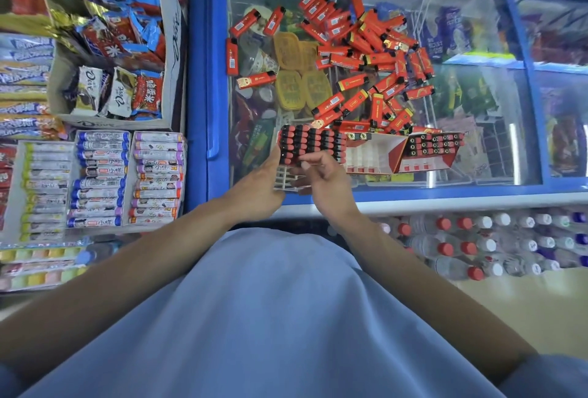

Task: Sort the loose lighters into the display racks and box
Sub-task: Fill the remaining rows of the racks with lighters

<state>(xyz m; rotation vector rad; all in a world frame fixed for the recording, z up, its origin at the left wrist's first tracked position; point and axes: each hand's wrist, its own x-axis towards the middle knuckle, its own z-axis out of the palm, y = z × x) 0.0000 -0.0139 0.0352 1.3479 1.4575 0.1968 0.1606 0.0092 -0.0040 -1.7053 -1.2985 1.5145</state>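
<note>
Several loose red lighters (366, 57) lie in a heap on the glass lid of the freezer (477, 95). At the lid's near edge stands a white display rack (307, 146) filled with upright lighters, black and red caps up. My left hand (257, 187) holds the rack's left side. My right hand (324, 181) is at its front edge, fingers curled on the rack; whether it pinches a lighter is hidden. To the right lies a red and white box (423, 162) with a few lighters in its upper rows, beside a part-empty white rack (366, 155).
Left of the freezer are cardboard boxes of chocolate bars (111, 57) and trays of candy tubes (101, 181). Bottled drinks (477, 245) are stacked below the freezer's front rim. A few single lighters (251, 23) lie apart at the lid's left.
</note>
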